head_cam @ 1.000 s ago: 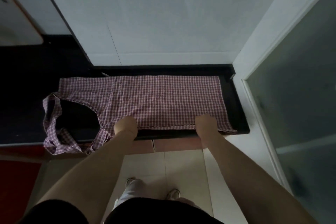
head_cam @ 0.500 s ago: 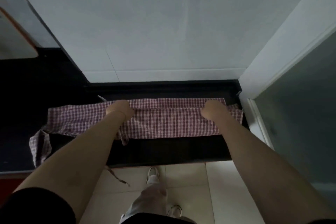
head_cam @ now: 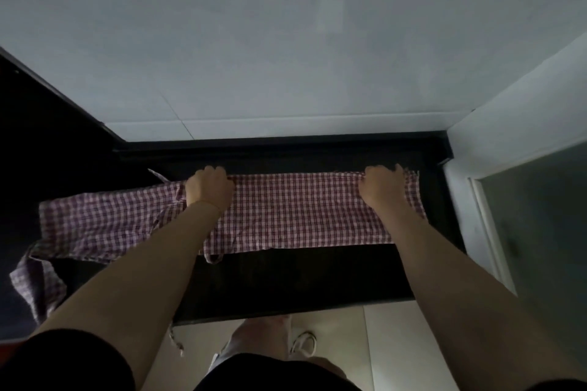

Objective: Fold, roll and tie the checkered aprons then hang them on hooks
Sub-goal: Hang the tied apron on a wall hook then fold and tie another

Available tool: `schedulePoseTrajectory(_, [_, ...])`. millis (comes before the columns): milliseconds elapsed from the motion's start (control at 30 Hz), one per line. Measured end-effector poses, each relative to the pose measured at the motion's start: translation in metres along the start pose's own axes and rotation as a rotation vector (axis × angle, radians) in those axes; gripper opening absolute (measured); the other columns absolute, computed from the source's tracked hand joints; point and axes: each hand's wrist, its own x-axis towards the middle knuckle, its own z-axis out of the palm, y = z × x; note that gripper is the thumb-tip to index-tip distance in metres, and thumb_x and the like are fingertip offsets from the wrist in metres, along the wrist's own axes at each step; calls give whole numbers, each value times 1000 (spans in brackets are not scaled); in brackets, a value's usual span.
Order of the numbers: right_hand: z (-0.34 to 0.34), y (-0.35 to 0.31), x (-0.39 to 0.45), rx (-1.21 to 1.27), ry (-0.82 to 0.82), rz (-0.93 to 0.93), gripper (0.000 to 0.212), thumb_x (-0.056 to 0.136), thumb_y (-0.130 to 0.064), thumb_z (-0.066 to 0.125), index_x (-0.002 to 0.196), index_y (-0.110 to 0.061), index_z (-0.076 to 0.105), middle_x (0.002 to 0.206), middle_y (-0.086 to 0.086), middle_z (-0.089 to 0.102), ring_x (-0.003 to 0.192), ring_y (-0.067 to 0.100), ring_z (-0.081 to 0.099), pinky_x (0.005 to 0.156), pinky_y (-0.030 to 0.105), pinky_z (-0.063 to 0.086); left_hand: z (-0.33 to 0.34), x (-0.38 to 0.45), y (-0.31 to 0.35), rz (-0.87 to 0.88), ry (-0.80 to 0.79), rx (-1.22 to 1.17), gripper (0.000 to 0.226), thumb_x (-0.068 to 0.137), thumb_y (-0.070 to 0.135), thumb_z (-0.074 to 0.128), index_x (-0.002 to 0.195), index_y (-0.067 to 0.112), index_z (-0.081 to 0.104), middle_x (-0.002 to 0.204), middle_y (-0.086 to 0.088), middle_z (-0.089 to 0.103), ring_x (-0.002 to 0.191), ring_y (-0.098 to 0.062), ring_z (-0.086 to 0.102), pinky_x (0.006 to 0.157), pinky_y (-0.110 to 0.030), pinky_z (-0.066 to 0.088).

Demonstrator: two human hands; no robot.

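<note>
So here's the thing that matters: the apron [head_cam: 286, 216] lies as a long folded band running left-to-right across the dark bench [head_cam: 286, 282], and both your hands sit at its far edge, the one closest to the white tiled wall [head_cam: 286, 41]. The long axis is sideways to you, so any further fold or roll has to go across that axis, and the free edge to work with is the near one, which sits well back from the bench's front lip.

Your left hand [head_cam: 208, 186] is curled over the far edge about where the skirt meets the bib, fingers clenched down onto the cloth. Your right hand [head_cam: 382, 186] is doing the same near the right end, knuckles up, gripping the top layer against the bench. Both arms are stretched out pretty straight, so you're reaching.

The bib end with the neck loop [head_cam: 35, 279] trails off past your left hand and droops over the bench's left corner, so your left hand is the nearer one for gathering that in. A tie string [head_cam: 176, 340] hangs off the front edge toward the floor, and another short one [head_cam: 219, 251] pokes out under the near edge.

My guess is you'll want that loose left end tucked in line before rolling, otherwise the roll comes out lopsided.
</note>
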Motion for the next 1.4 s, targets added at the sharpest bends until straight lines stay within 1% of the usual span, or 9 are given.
schedulePoseTrajectory(233, [3, 0, 4, -50, 14, -13, 25, 100, -26, 50, 120, -14, 59, 117, 8, 64, 111, 24, 59, 119, 50, 21, -6, -5, 13, -68, 122, -13, 25, 94, 19, 53, 117, 12, 47, 114, -10, 58, 104, -25, 56, 83, -36, 44])
schedulePoseTrajectory(367, [15, 6, 3, -46, 37, 35, 33, 100, -32, 49, 128, -15, 54, 126, 12, 59, 119, 29, 54, 115, 55, 25, -5, -23, 61, 349, 313, -60, 31, 89, 22, 52, 119, 18, 46, 119, -4, 50, 107, -20, 48, 95, -36, 42])
schedulePoseTrajectory(500, [16, 23, 1, -67, 39, -11, 32, 95, -31, 54, 123, -15, 54, 125, 12, 58, 120, 30, 52, 115, 54, 23, 13, -41, 114, 637, 65, -111, 68, 94, 59, 41, 150, 28, 21, 160, -9, 17, 147, -30, 17, 118, -57, 19])
schedulePoseTrajectory(700, [9, 59, 2, -132, 58, 234, 39, 94, -17, 56, 133, -10, 50, 136, 17, 50, 129, 34, 43, 113, 56, 27, 36, -38, 125, 599, -66, 37, 105, 79, 87, 33, 153, 34, -20, 158, -8, -32, 147, -33, -26, 119, -60, -5])
schedulePoseTrajectory(767, [4, 59, 2, -109, 198, 356, 42, 94, -15, 55, 133, -6, 46, 136, 22, 47, 128, 38, 43, 107, 59, 36, 34, -38, 130, 586, -73, 34, 106, 78, 88, 33, 153, 34, -20, 158, -8, -33, 146, -33, -28, 119, -60, -6])
schedulePoseTrajectory(867, [8, 45, 1, -22, 454, 103, 40, 91, -15, 50, 129, -4, 50, 131, 22, 52, 121, 37, 49, 97, 55, 44, 34, -36, 150, 571, -62, 7, 106, 78, 88, 33, 153, 34, -20, 158, -7, -34, 145, -31, -30, 119, -59, -8])
schedulePoseTrajectory(1033, [70, 11, -24, 210, 249, -302, 50, 105, -36, 33, 150, -17, 35, 161, 9, 29, 150, 26, 23, 119, 51, 26, 40, -34, 181, 552, 9, -59, 105, 77, 89, 29, 153, 34, -17, 158, -4, -34, 144, -28, -34, 118, -58, -11])
schedulePoseTrajectory(1167, [103, 54, -13, 158, 223, -200, 62, 104, -54, 21, 159, -28, 8, 167, 1, 3, 154, 21, -2, 124, 49, 5, 54, -35, 182, 550, 85, -37, 96, 81, 87, 16, 152, 35, -22, 159, -5, -32, 144, -28, -33, 119, -57, -9])
schedulePoseTrajectory(1400, [106, 102, 3, 255, 290, 23, 67, 102, -53, 21, 160, -21, 10, 167, 9, 6, 154, 26, 2, 123, 43, 2, 61, -43, 184, 342, 217, -114, 70, 94, 67, 12, 155, 39, -5, 164, -7, -15, 150, -32, -17, 118, -61, -7])
